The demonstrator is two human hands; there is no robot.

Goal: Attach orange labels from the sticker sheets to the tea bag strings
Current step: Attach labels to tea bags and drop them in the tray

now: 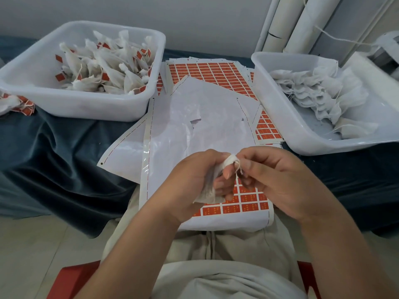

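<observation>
Beige clothing of the seated person fills the lower edge, with one red stool beneath. Above the lap are two bare hands. The left hand has its fingers curled round one white tea bag, whose gathered neck sticks up between the hands. The right hand has thumb and forefinger closed together on the bag's string, just beside that neck. No orange label shows on this string.

Directly under the hands lies one near sticker sheet, most of it peeled to bare white backing, with a few rows of orange labels left at its near end. At least two more sheets with labels show: a far sheet between the tubs and a side sheet beside the right tub. Empty backing papers overlap between them; how many cannot be told.

Two white plastic tubs stand on a dark blue cloth. The left tub holds a heap of labelled tea bags, too many to count. The right tub, tilted, holds a stack of unlabelled tea bags. One small pile of labelled bags lies outside the left tub at the picture's edge. White tubes lean against the wall behind the right tub.
</observation>
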